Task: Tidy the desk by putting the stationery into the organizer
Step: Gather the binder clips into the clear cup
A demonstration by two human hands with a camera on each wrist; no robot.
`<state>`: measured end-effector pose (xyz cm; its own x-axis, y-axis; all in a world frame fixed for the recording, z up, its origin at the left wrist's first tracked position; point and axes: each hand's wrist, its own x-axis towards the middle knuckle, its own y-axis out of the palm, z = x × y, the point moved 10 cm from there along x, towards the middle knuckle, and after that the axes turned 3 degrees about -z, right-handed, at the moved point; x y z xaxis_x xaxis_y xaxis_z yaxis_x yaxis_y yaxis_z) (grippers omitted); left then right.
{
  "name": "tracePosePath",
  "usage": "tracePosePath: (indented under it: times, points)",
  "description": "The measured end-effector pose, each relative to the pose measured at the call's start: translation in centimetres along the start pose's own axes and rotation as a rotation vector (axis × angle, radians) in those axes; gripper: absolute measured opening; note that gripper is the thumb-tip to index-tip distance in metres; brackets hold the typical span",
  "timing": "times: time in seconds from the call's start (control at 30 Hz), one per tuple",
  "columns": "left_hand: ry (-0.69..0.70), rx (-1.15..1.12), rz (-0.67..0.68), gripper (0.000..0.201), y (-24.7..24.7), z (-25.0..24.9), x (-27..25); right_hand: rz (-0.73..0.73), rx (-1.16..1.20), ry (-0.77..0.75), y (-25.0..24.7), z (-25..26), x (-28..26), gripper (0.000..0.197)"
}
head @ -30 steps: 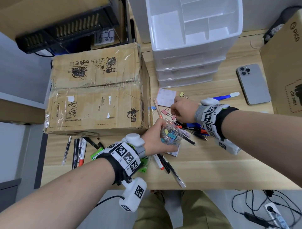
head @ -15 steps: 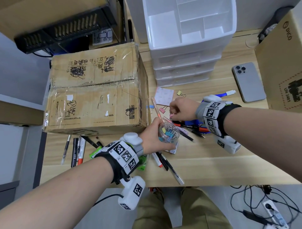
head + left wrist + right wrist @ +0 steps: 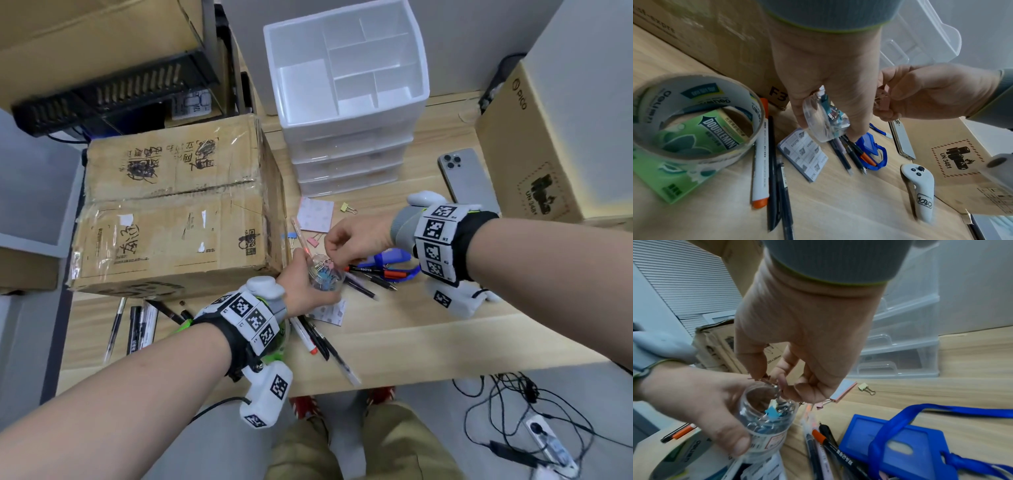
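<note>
My left hand [image 3: 305,287] grips a small clear jar [image 3: 323,274] of coloured binder clips just above the desk. My right hand [image 3: 337,251] pinches a pink binder clip [image 3: 884,104] right at the jar's open mouth [image 3: 764,391]. The white organizer [image 3: 352,123], with an open divided top and drawers below, stands at the back of the desk. Loose on the desk near a sticky-note pad [image 3: 315,214] are a pink clip [image 3: 312,241], a blue clip [image 3: 291,236] and a yellow clip [image 3: 347,207]. Pens [image 3: 370,277] lie under my hands.
A big cardboard box [image 3: 178,205] stands close on the left, another box [image 3: 548,147] on the right with a phone [image 3: 467,176] beside it. A blue badge holder [image 3: 906,443], a tape roll [image 3: 694,121], a notes pack [image 3: 805,152] and more pens [image 3: 137,325] lie about.
My right hand lifted from the desk by the sticky notes and came back over the jar, holding a pink clip. The left hand kept the jar nearly still.
</note>
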<state>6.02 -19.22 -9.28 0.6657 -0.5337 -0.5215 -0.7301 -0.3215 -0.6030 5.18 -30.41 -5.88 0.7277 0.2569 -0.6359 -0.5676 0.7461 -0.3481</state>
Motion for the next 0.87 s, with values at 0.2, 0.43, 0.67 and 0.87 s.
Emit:
tracePosePath:
  times: [0.2, 0.43, 0.67, 0.87]
  points:
    - [0.046, -0.002, -0.002, 0.077, 0.1, -0.6, -0.3, -0.035, 0.131, 0.035, 1.0, -0.5, -0.1, 0.016]
    - [0.062, -0.11, 0.025, 0.079, 0.1, -0.2, -0.5, -0.421, 0.24, 0.142, -4.2, -3.8, 0.6, 0.015]
    - [0.069, -0.137, 0.03, 0.073, 0.7, 0.5, -0.8, -0.522, -0.221, 0.246, -6.7, -8.6, 3.9, 0.049]
    - [0.051, -0.171, -0.017, 0.067, 1.3, 1.1, -0.9, -0.56, -0.515, 0.169, -5.9, -7.3, 6.9, 0.04]
